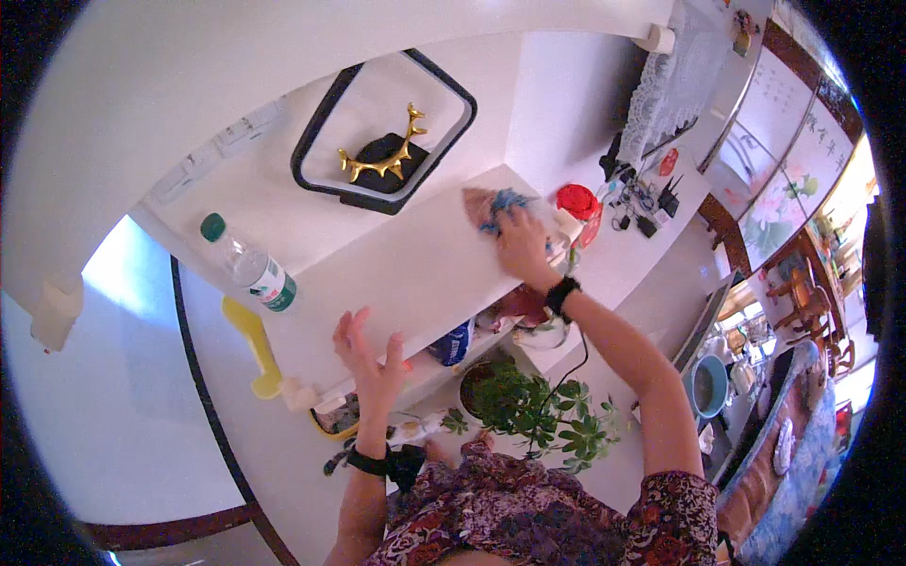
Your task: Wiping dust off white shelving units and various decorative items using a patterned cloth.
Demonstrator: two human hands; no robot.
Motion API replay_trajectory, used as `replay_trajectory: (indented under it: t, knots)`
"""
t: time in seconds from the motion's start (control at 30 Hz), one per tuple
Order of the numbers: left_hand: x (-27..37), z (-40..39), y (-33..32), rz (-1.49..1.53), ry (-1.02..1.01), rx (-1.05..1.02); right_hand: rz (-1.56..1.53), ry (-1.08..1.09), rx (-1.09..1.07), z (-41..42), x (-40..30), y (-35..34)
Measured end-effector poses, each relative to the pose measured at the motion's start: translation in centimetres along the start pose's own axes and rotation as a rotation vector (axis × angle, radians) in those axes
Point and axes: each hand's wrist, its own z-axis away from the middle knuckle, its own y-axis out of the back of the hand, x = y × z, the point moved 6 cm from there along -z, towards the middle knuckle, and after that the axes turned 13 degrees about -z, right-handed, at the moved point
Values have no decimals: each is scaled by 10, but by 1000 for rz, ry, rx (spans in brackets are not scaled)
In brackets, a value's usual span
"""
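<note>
My right hand (522,244) presses a blue and brown cloth (506,201) against the far right part of a white shelf top (396,262). The hand and cloth look slightly blurred. Over the near left part of the same top, my left hand (371,354) holds nothing, its fingers spread and bent. A clear plastic bottle (248,265) with a green cap stands at the shelf's left end. Close to my right hand, a red round object (577,201) sits at the right end of the top.
A gold antler-shaped ornament (386,159) stands in a black-edged wall niche (467,106). A yellow object (255,347) is at the left end. Cables and adapters (640,201) lie at right. Below are a potted plant (524,396), a cat (417,428) and a blue packet (451,344).
</note>
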Motion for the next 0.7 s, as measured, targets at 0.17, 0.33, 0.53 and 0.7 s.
replay_trajectory:
  t: [0.17,0.33,0.53,0.7]
  knots:
    - [-1,0,3,-1,-28,-3,-309,161,62,75,-77,34]
    - [6,-1,4,12,-15,-19,-411,76,230,92,-49,46]
    - [3,0,4,-11,-58,25,-459,-141,458,93,-2,48]
    - [3,0,3,-26,-52,40,-858,-656,192,140,74,-14]
